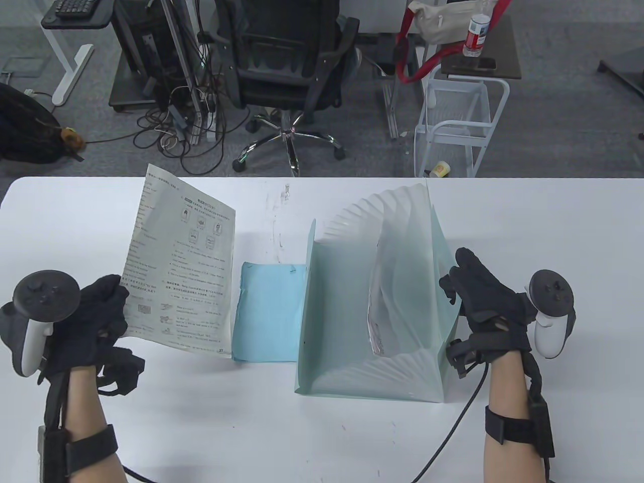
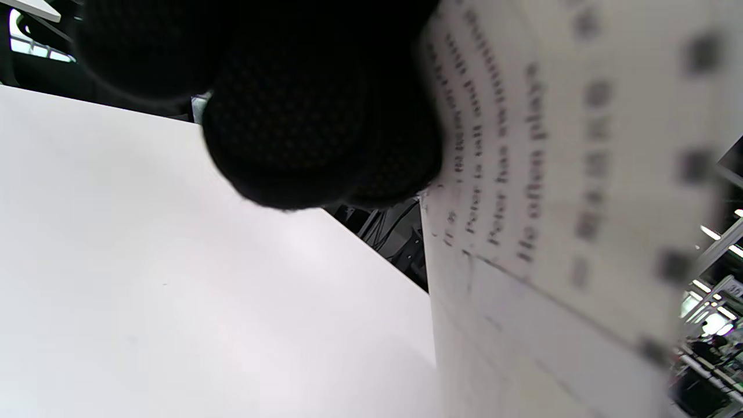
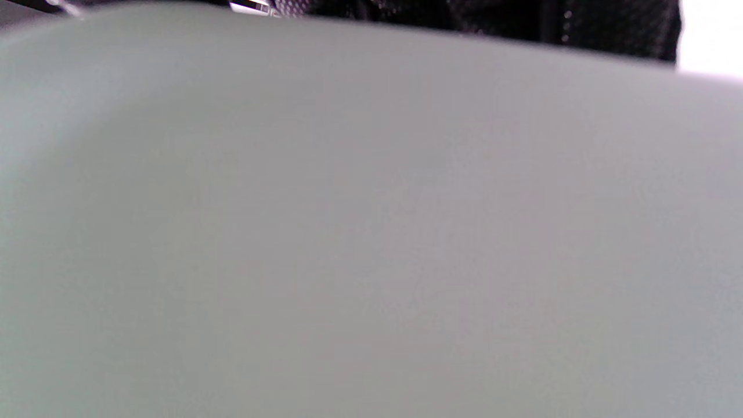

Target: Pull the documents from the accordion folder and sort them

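A pale green accordion folder (image 1: 382, 297) stands fanned open on the white table (image 1: 322, 432), right of centre. A folded paper (image 1: 377, 322) sticks out of one of its pockets. My left hand (image 1: 108, 314) grips the lower left edge of a printed worksheet (image 1: 183, 271) and holds it tilted above the table; the left wrist view shows the sheet (image 2: 580, 203) close up beside my gloved fingers (image 2: 302, 116). My right hand (image 1: 468, 294) presses against the folder's right outer wall, which fills the right wrist view (image 3: 371, 232).
A light blue sheet (image 1: 269, 312) lies flat on the table between the worksheet and the folder. Beyond the far table edge stand an office chair (image 1: 287, 65), tangled cables (image 1: 176, 126) and a white wire cart (image 1: 453, 131).
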{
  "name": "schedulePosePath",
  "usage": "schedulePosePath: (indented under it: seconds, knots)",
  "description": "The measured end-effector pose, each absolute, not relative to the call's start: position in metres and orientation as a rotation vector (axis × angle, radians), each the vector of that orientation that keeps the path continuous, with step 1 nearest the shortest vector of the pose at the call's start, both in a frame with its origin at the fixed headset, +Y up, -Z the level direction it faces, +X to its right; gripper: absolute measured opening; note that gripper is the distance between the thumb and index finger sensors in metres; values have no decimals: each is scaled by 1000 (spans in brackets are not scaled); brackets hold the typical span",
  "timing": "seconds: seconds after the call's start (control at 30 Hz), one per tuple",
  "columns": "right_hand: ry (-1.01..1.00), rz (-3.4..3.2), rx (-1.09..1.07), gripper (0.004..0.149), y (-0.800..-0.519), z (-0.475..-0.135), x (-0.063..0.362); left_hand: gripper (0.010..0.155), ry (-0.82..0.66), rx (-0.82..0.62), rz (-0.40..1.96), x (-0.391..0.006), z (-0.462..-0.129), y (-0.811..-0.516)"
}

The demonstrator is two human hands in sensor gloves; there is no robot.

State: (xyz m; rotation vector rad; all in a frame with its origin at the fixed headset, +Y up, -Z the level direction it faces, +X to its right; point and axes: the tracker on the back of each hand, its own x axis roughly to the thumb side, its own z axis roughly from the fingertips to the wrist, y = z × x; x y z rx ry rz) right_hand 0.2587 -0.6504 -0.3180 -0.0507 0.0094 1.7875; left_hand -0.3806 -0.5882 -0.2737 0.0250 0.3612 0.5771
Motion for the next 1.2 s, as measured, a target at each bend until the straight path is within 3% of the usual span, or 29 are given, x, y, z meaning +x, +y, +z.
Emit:
schedulePosePath:
  seconds: [0.27,0.6,0.83,1.2]
  knots:
    - [15,1812,-38,70,-648,-318,253,42,376,-98,475,-388,-296,-621]
    - [8,1811,-45,70,-648,-317,254,42,385,-191,460,-388,-309,-643]
    - [4,1816,-46,70,-648,-317,254,43,389,-190,313,-380,-315,-654]
    - [4,1817,-45,70,-648,-317,254,44,507,-268,147,-375,-321,-687]
